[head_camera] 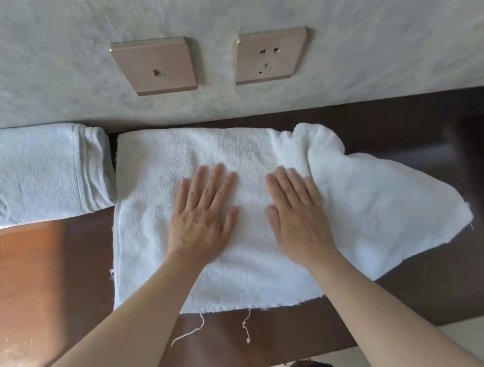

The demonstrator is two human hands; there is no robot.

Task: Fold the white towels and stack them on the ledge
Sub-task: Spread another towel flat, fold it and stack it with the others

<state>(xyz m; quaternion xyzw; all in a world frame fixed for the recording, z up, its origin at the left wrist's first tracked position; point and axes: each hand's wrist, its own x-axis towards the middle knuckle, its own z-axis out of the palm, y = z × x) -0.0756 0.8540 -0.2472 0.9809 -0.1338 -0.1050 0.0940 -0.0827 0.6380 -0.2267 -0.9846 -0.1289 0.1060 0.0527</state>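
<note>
A white towel (159, 227) lies spread on the dark brown wooden ledge (419, 266), its right part bunched and rumpled, loose threads hanging off its near edge. My left hand (204, 214) presses flat on the towel's middle with fingers straight. My right hand (299, 215) lies flat beside it, fingers straight, touching the edge of the rumpled part. A stack of folded white towels (29, 177) sits at the ledge's far left against the wall.
A grey textured wall (238, 1) rises behind the ledge with two beige socket plates (157, 67) (270, 56). Bright sunlight falls on the ledge's left end (13, 280). My dark trouser legs and pale floor (446, 341) show below the ledge's near edge.
</note>
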